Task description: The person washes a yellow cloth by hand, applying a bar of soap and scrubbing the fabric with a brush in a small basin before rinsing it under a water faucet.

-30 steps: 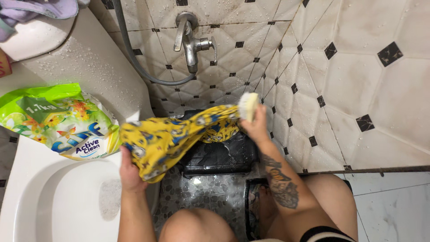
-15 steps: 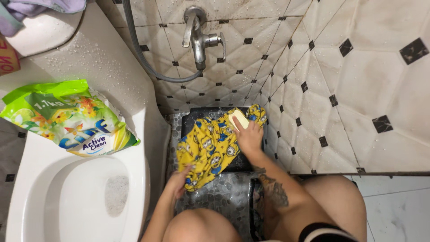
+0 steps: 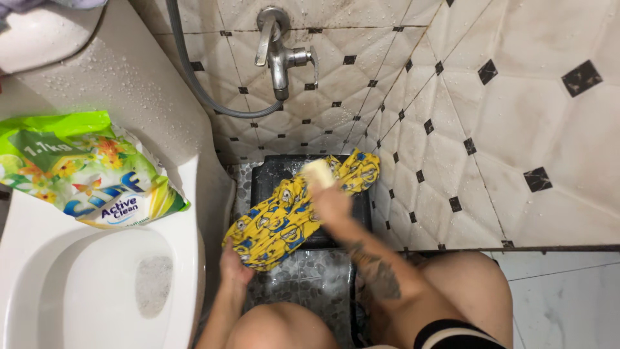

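While the yellow printed cloth lies spread over the black stool, the left hand pinches its near edge to keep it taut & the right hand grips a pale soap bar, pressing down. Tiled wall close on the right, toilet on the left; little room.

A yellow patterned cloth is spread over a black stool below a wall tap. Its lower end is gripped by the left hand; a pale block, possibly soap, is pressed on it by the blurred right hand.
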